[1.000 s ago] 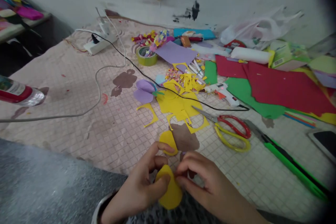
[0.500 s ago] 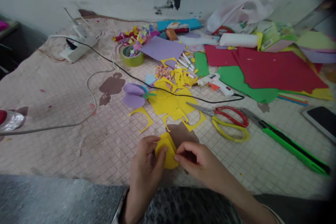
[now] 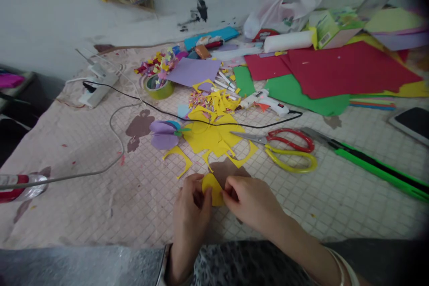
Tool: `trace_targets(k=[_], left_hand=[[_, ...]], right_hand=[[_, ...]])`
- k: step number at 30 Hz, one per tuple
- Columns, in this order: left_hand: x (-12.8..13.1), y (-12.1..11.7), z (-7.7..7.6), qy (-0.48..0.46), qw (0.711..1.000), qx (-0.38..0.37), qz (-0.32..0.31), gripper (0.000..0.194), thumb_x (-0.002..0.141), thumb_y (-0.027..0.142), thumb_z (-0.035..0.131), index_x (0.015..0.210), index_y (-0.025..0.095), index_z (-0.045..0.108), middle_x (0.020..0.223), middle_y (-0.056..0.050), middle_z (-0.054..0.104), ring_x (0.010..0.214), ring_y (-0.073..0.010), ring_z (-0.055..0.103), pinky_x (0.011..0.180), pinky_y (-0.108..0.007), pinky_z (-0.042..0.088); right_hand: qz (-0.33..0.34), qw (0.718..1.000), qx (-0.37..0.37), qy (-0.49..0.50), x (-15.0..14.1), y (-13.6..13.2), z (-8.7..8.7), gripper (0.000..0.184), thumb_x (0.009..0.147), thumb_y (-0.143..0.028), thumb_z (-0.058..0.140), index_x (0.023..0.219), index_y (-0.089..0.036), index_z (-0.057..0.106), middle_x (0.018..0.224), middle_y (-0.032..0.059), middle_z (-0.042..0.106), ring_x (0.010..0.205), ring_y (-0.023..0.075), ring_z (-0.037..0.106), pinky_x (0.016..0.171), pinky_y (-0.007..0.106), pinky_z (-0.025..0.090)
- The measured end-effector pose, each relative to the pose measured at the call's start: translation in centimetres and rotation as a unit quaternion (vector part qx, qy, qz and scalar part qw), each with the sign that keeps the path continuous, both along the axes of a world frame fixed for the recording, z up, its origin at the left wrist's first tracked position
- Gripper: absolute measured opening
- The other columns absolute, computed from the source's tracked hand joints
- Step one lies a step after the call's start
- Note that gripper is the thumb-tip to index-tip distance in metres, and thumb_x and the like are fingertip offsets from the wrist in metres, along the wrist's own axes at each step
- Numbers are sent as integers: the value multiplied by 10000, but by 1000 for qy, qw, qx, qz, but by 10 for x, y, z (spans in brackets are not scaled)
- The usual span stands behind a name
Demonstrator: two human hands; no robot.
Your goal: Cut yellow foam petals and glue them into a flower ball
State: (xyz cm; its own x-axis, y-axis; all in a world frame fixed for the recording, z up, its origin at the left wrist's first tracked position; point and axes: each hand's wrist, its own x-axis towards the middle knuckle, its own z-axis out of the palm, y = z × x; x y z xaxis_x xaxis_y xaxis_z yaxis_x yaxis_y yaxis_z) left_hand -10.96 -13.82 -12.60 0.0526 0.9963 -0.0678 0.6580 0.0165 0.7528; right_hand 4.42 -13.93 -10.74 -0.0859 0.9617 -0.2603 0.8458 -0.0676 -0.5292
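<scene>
In front of me, a rounded yellow craft sheet piece (image 3: 212,189) sits between both hands, just above the near side of the table. My left hand (image 3: 191,203) pinches its left side, with the thumb lying across the face. Closed at the opposite edge, my right hand (image 3: 251,200) grips the piece between thumb and index finger. Whether it is one layer or several I cannot tell. Beyond the hands lie yellow sheets (image 3: 204,137) with curved offcuts (image 3: 181,159). A purple petalled shape (image 3: 164,135) with a green strip rests left of them.
Scissors (image 3: 290,151) and a green utility knife (image 3: 378,167) lie to the right. Behind them, a glue gun (image 3: 266,102) trails a black cord across the yellow sheets. Red sheets (image 3: 345,69), a tape roll (image 3: 159,88), a power strip (image 3: 98,91) and a bottle (image 3: 23,190) surround the work.
The view has tilted and shifted, bringing more wall decoration and the bottle into sight. Both hands still hold the yellow piece, which shows less of its surface now.
</scene>
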Motion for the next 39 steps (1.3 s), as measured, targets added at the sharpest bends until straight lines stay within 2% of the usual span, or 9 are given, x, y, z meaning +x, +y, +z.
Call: trace_targets(k=[4, 9, 12, 16, 19, 23, 26, 33, 39], left_hand=[[0, 2, 3, 12, 1000, 6, -4, 211, 838, 259, 533, 1035, 195, 494, 613, 56, 527, 518, -125, 505, 509, -242, 409], [-2, -1, 5, -36, 999, 2, 2, 202, 842, 268, 546, 1020, 183, 503, 640, 44, 543, 521, -116, 509, 490, -227, 415], [1, -3, 7, -53, 998, 23, 23, 202, 826, 261, 570, 1004, 182, 515, 615, 54, 518, 511, -113, 499, 477, -218, 411], [8, -3, 12, -65, 997, 36, 9, 192, 827, 228, 561, 1007, 182, 512, 632, 46, 531, 546, -122, 536, 511, -225, 448], [4, -2, 15, -50, 995, 77, -26, 218, 833, 243, 572, 1032, 187, 506, 747, -1, 604, 682, -155, 604, 636, -282, 498], [-12, -3, 12, 79, 978, 158, -107, 421, 744, 314, 698, 1101, 210, 501, 1056, -85, 627, 989, -262, 583, 843, -435, 462], [-18, -6, 8, 132, 964, 164, -164, 603, 690, 317, 744, 1204, 203, 450, 1193, -109, 590, 1126, -308, 511, 926, -491, 407], [-10, -8, 7, 116, 968, 138, -174, 594, 726, 277, 714, 1241, 216, 423, 1204, -100, 579, 1137, -283, 491, 956, -480, 373], [-6, -3, 6, 92, 964, 150, -201, 624, 708, 307, 728, 1253, 213, 441, 1193, -99, 598, 1139, -296, 494, 969, -502, 347]], right_hand=[[4, 1000, 24, 8, 1, -2, -2, 98, 779, -194, 600, 682, -183, 616, 612, 2, 677, 559, 167, 614, 488, 258, 227], [12, 998, 32, 48, 3, -4, 0, 79, 805, -227, 576, 737, -186, 578, 644, 7, 668, 565, 158, 608, 497, 253, 292], [16, 994, 56, 93, -1, -9, 2, 149, 743, -284, 638, 797, -187, 538, 704, 13, 650, 598, 164, 598, 519, 255, 352], [50, 990, 81, 106, -7, -14, 3, 141, 712, -184, 615, 834, -171, 544, 816, 56, 649, 729, 212, 630, 575, 279, 401], [34, 991, 71, 107, 0, -12, 2, 45, 791, -145, 527, 774, -182, 546, 752, 37, 654, 674, 184, 622, 568, 268, 386], [-22, 995, 25, 92, 22, -2, 2, 175, 859, -235, 499, 693, -191, 531, 625, 10, 644, 565, 157, 588, 519, 255, 329], [3, 1000, 7, 16, 34, 4, 4, 235, 869, -257, 493, 657, -184, 564, 606, 30, 657, 556, 179, 590, 494, 267, 261], [99, 993, -22, -53, 46, 11, 12, 325, 889, -267, 470, 624, -189, 641, 610, 59, 689, 556, 199, 597, 473, 278, 195], [96, 994, -24, -41, 49, 4, 15, 292, 873, -320, 512, 632, -194, 619, 592, 26, 661, 518, 158, 555, 471, 272, 206]])
